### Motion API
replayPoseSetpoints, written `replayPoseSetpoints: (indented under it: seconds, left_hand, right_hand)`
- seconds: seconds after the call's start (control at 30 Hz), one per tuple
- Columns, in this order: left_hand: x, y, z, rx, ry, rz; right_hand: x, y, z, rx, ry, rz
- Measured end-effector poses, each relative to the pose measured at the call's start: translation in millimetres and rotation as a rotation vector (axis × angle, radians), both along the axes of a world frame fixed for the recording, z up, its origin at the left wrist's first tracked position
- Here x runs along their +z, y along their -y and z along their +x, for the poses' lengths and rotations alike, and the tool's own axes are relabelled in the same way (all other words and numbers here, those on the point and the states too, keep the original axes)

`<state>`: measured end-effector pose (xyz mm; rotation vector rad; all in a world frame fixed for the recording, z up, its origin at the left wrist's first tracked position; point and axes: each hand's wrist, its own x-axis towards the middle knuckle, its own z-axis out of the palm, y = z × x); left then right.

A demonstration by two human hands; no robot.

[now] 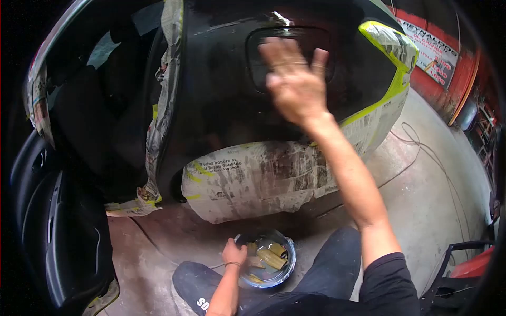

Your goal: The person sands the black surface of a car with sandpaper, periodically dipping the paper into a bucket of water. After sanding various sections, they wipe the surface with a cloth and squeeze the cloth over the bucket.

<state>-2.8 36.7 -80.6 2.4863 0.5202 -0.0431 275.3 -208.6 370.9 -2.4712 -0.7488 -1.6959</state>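
Note:
My right hand (295,84) is at the black car's rear side panel (221,79), over the fuel door (327,39). Its fingers are stretched out and a little blurred, and whatever lies under the palm, if anything, is hidden. Between my knees stands a round bucket (293,263) with liquid and several yellowish-brown pieces (272,258) in it. My left hand (233,253) is closed on the bucket's left rim, its fingertips partly hidden. Newspaper (253,179) covers the wheel area just below the panel.
Masking paper (171,68) lines the door opening, and an open car door (68,237) stands at left. Taped paper also wraps the tail light (390,42). A thin hose (416,139) runs over the concrete floor (411,195). A red wall with a sign (432,52) is behind.

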Motion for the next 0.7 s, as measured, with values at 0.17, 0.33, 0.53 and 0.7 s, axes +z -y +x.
replayPoseSetpoints:
  seconds: [0.17, 0.33, 0.53, 0.7]
  left_hand:
    - [0, 0, 2, 0.016, 0.081, -0.054]
    - [-1, 0, 1, -0.004, 0.023, -0.064]
    - [-10, -3, -1, -0.015, 0.100, -0.079]
    - [-6, -5, 2, -0.023, 0.076, -0.079]
  right_hand:
    - [0, 20, 11, -0.181, -0.217, 0.498]
    - [-30, -84, -38, 0.106, -0.110, 0.064]
    - [-44, 47, -24, -0.299, -0.204, 0.361]
    - [-72, -76, -43, -0.038, -0.177, 0.378]
